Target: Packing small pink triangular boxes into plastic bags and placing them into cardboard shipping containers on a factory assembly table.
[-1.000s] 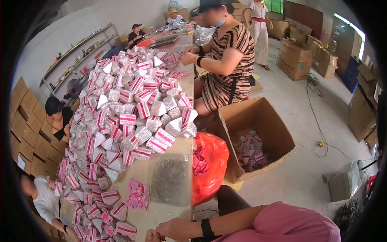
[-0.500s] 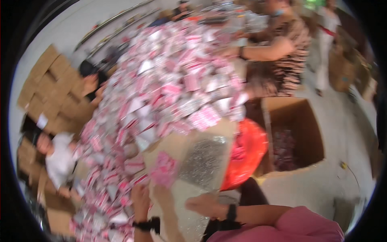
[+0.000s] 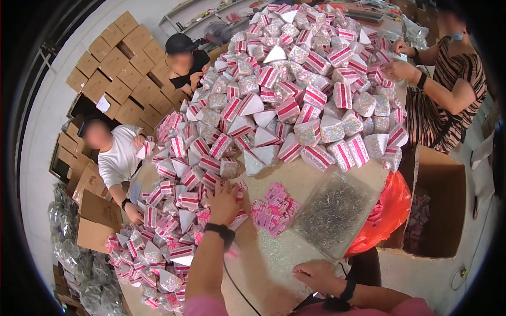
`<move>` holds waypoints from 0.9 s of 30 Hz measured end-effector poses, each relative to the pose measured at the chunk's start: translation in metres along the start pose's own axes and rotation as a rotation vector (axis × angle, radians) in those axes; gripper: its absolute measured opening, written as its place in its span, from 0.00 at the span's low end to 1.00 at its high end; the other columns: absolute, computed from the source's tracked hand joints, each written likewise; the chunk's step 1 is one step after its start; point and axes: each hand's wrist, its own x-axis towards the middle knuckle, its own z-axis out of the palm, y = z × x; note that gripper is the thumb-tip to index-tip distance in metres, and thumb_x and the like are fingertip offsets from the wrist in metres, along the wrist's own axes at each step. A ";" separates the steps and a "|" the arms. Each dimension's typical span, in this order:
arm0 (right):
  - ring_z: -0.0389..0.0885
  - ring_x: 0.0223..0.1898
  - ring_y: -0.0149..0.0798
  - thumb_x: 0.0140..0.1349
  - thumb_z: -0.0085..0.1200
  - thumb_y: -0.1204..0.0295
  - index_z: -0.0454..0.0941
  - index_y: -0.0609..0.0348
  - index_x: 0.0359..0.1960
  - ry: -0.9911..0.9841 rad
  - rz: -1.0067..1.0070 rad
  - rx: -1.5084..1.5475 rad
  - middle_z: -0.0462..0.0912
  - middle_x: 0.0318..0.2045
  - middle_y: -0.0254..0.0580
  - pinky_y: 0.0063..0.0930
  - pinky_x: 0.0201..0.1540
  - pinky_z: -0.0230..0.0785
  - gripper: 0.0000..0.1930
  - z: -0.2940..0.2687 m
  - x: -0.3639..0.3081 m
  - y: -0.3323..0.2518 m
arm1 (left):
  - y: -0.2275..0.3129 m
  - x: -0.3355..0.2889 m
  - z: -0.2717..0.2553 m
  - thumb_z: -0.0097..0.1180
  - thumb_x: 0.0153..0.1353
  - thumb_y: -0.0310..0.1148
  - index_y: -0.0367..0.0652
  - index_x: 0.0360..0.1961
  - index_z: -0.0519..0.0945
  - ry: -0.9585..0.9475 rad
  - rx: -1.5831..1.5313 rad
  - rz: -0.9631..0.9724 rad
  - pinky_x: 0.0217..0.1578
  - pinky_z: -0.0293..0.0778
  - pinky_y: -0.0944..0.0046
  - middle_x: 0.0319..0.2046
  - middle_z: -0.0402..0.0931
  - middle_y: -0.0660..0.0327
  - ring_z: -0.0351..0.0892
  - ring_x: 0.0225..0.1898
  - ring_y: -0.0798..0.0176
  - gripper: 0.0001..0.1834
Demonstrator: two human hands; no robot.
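Observation:
My left hand (image 3: 224,204) reaches forward over the near part of a large pile of toy cake slices (image 3: 288,109), pink, white and glittery. Its fingers are stretched and somewhat apart, at the slices; the fingertips are partly lost among them. Low over the table near its front edge is my right hand (image 3: 319,276), its fingers bunched together; whatever is between them cannot be made out. Right of my left hand lies a small heap of pink printed cards (image 3: 275,209). Beside that heap stands a clear shallow tray (image 3: 337,210) full of thin, silvery pieces.
A red plastic bag (image 3: 392,210) hangs by the table's right edge, beside an open carton (image 3: 440,210). Co-workers sit around the pile: a white shirt (image 3: 121,155) at left, a black top (image 3: 197,68) beyond, a striped garment (image 3: 458,95) at right. Stacked cartons (image 3: 118,68) line the wall.
The view has swung, so the scene sits further right and is sharper. My left hand has moved forward onto the slices. My right hand stays near the table's front edge.

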 end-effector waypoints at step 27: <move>0.80 0.31 0.47 0.57 0.56 0.64 0.80 0.58 0.35 0.000 0.010 0.006 0.81 0.28 0.48 0.36 0.34 0.71 0.11 0.009 -0.003 0.012 | -0.022 0.049 0.025 0.60 0.50 0.33 0.32 0.47 0.69 0.535 -0.587 -0.463 0.40 0.74 0.58 0.46 0.69 0.45 0.75 0.42 0.47 0.25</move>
